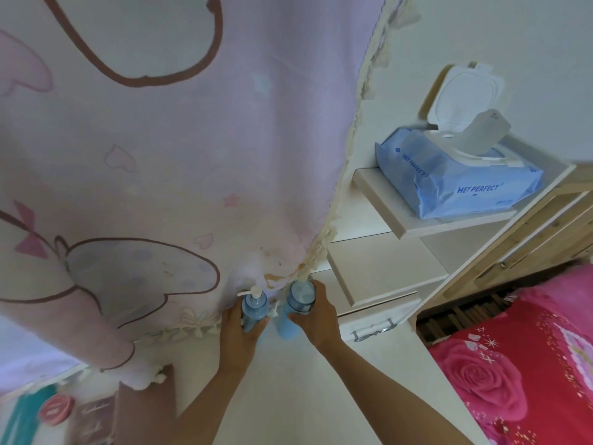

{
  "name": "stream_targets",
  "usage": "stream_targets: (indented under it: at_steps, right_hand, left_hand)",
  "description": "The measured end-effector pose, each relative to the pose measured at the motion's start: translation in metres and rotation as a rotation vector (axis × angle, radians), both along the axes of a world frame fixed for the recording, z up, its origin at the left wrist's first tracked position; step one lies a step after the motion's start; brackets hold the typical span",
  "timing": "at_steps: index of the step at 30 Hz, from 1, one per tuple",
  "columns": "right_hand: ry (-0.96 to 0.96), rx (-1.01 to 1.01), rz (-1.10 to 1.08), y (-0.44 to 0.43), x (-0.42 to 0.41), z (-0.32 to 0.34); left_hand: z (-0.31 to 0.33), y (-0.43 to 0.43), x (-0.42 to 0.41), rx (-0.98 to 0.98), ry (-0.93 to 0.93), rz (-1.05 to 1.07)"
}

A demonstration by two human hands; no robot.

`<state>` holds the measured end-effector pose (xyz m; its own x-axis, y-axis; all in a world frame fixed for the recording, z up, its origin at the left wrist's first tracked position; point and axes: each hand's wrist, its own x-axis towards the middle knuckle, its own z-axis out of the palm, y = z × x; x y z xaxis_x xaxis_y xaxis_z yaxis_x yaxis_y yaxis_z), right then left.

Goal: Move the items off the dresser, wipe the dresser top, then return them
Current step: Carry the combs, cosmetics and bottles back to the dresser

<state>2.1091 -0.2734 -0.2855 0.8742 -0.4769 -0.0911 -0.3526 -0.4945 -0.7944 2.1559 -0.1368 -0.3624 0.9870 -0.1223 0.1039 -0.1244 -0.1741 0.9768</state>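
My left hand point(239, 332) grips a light blue pump bottle point(253, 308) with a white pump head. Right beside it, my right hand point(316, 316) grips a second blue bottle point(296, 303) with a darker translucent top. Both bottles are held low, close to the hem of a pink curtain point(160, 155) and above the white floor. The white dresser point(378, 268) stands to the right, and on its top point(414, 228) lies a blue wet-wipe pack point(455, 181) with its white lid open and a wipe sticking out.
A bed with a red and pink rose blanket point(519, 364) fills the lower right. A wooden frame point(529, 226) stands beside the dresser. A dresser drawer with a metal handle point(373, 329) is near my right hand. Small items lie on the floor at lower left point(57, 411).
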Motion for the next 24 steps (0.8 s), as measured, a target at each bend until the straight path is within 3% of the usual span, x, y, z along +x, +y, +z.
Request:
stream_targets:
  at_steps: [6,11,15,24]
  right_hand:
    - [0.036,-0.046,0.023,0.000,-0.001,0.000]
    - [0.122,-0.214,0.078,-0.001,-0.009,0.001]
    - [0.082,-0.143,0.131,-0.001,-0.037,0.006]
    - [0.108,-0.274,0.331,-0.010,-0.105,0.009]
  left_hand:
    - [0.004,-0.004,-0.005,0.021,0.013,0.029]
    - [0.005,-0.005,-0.007,0.100,0.011,0.046]
    - [0.005,0.001,-0.011,0.257,0.038,0.046]
    - [0.033,0.028,-0.091,0.273,0.161,0.209]
